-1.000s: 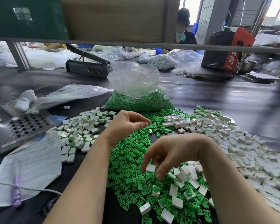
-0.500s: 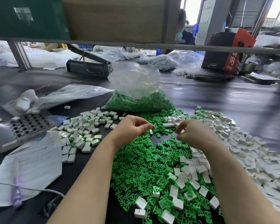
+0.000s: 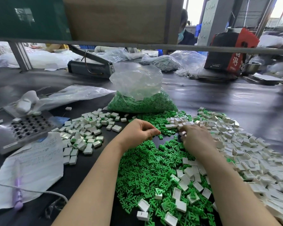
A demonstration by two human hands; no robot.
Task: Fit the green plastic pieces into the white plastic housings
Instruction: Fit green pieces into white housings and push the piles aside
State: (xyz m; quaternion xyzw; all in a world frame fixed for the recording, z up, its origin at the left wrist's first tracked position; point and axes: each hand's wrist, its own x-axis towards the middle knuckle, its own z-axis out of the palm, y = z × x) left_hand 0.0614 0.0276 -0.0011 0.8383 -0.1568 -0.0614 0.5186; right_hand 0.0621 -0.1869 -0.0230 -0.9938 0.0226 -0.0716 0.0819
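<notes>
Head view: left hand [image 3: 138, 132] over green pieces [image 3: 147, 168] at tabletop centre, fingers curled, thumb meeting fingertips; held item cannot be told. Right hand [image 3: 195, 138] blurred, fingers pinching white housing [image 3: 183, 133]. Loose white housings [image 3: 245, 149] heaped toward right edge.

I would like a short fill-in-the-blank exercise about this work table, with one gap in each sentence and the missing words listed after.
1. The clear bag behind the hands holds loose pieces of the colour ____.
2. The big pile of white housings lies on the person's ____ side.
3. The purple pen rests on a sheet of ____.
4. The metal tray with square holes sits to the ____ of the left hand.

Missing words: green; right; paper; left
</notes>
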